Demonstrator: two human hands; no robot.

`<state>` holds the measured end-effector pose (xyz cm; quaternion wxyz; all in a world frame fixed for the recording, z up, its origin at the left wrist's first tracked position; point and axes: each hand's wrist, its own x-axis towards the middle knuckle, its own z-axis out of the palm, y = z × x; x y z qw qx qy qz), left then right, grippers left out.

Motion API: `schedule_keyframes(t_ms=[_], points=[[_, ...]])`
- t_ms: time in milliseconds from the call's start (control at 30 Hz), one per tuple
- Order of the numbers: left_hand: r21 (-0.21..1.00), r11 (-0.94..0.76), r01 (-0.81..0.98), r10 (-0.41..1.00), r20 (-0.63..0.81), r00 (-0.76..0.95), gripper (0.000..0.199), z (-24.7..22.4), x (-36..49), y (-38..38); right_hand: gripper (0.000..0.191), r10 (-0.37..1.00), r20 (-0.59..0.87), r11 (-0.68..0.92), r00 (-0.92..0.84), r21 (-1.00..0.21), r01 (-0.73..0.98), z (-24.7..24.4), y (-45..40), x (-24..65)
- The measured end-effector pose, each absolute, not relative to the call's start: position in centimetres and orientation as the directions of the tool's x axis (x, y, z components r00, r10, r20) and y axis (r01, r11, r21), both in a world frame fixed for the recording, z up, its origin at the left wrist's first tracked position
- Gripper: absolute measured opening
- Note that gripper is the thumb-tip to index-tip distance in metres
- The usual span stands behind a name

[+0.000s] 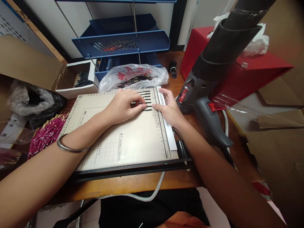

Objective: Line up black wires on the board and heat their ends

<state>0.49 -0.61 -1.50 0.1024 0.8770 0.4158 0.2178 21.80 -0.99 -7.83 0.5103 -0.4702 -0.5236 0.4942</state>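
Observation:
A cream paper trimmer board with printed size marks lies in front of me. Several short, thin black pieces are set out in a row near its right ruled edge. My left hand rests on the board, thumb and index fingertip pinched at the left end of one black piece. At that piece's right end is the thumb of my right hand. Its other fingers reach over the white strip along the board's edge, apart from the thumb. The palm side of both hands is hidden.
Behind the board lies a clear plastic bag of dark wires, with a blue rack beyond. A black heat gun stands close on the right, before a red box. Magenta wires and a white box are left.

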Motion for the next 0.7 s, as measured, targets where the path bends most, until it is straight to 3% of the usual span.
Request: schedule_keyframes(t_ms=[233, 467, 700], points=[[0.356, -0.64, 0.681, 0.768, 0.323, 0.553, 0.025, -1.51, 0.47, -0.57, 0.067, 0.996, 0.086, 0.085, -0.02, -0.996, -0.022, -7.9, -1.01, 21.68], [0.349, -0.64, 0.684, 0.766, 0.353, 0.537, 0.028, -1.55, 0.58, -0.38, 0.08, 0.993, 0.117, 0.113, -0.034, -0.988, -0.109, -7.93, -0.53, 21.52], [0.35, -0.667, 0.658, 0.741, 0.406, 0.535, 0.028, -2.08, 0.43, -0.34, 0.083, 0.991, 0.102, 0.094, -0.087, -0.992, -0.088, -7.55, -0.5, 22.05]])
